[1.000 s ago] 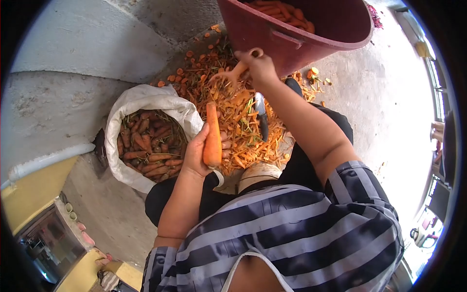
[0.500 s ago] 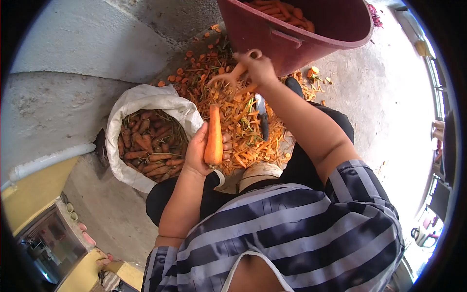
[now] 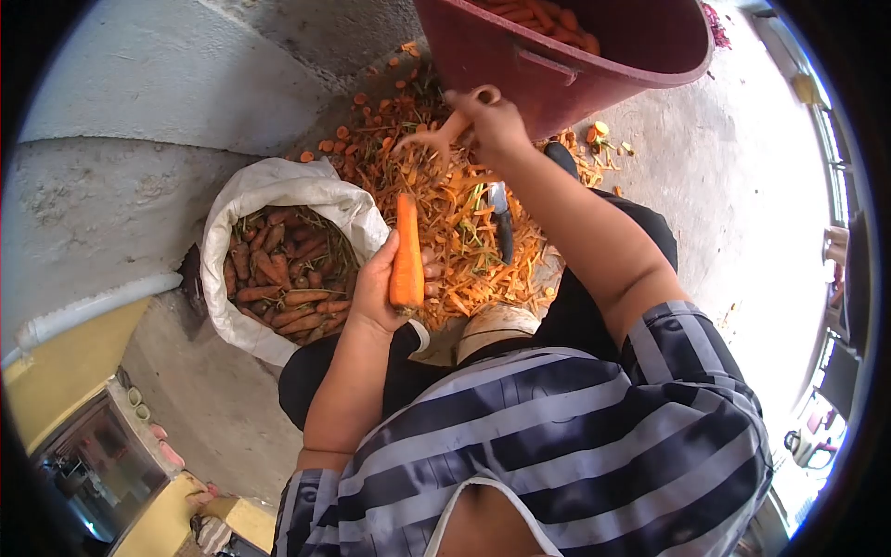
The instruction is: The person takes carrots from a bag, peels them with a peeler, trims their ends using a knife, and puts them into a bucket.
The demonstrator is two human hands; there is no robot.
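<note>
An orange carrot [image 3: 406, 258] lies upright in my left hand [image 3: 379, 283], thin end away from me, fingers wrapped round its far side. My right hand [image 3: 498, 127] grips an orange peeler [image 3: 455, 127] beyond the carrot, over the peel heap; the peeler's blade end is apart from the carrot and slightly blurred. Below both hands, carrot peelings [image 3: 464, 251] cover the floor. A knife [image 3: 502, 223] with a dark handle rests on them. To the left, a white sack [image 3: 227, 218] with a rolled rim holds several unpeeled carrots [image 3: 288, 297].
A dark red tub [image 3: 575, 74] with peeled carrots [image 3: 548, 20] inside stands at the top. Cut carrot ends [image 3: 342, 133] lie by the grey wall [image 3: 121, 84]. A white pipe [image 3: 97, 306] runs along the left. My dark-clad legs are bent around the peel heap.
The peeler and my right hand have shifted slightly. In my left hand, the carrot's tilt and turned side have changed a little.
</note>
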